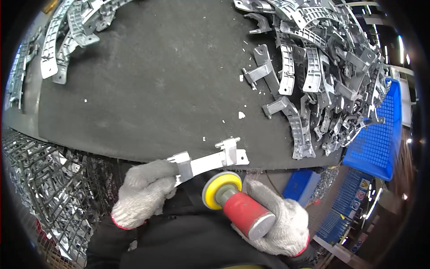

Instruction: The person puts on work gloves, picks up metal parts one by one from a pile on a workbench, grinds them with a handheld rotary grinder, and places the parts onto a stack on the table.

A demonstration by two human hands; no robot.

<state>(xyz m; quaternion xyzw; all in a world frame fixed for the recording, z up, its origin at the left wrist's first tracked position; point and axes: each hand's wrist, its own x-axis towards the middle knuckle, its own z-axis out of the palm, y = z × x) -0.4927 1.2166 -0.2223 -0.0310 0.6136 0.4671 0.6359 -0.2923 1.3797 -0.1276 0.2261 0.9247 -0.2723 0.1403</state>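
1. While the head view looked down over a dark matted surface (152, 89), the left hand (143, 193), in a grey knit glove, was clenched around one end of a long silvery metal bracket (208, 160) at lower centre of the frame, so that the bracket's far end lay on the near edge of the surface.
2. The right hand (280, 219), gloved the same way, was wrapped around a red-bodied hand sander (244, 213), whose yellow round pad (220, 188) sat just under the bracket's lower edge, touching or nearly so; which of the two could not be told.
3. To do this grinding well, it seemed wise to keep the pad flat against the edge, brace the bracket on the surface lip, and hold the left fingers back from the disc, which stood quite near them.
4. At the upper right of the frame a big heap of similar castings (322, 71) spread over the surface, with a few strays lying toward the centre; a smaller pile of parts (67, 36) sat at upper left.
5. A blue mesh crate (378, 139) stood at the right edge, and a wire basket (49, 188) holding more parts filled the lower left.
6. Pale chips littered the mat; nothing lay between the two hands, and the heap stayed well apart from the work.
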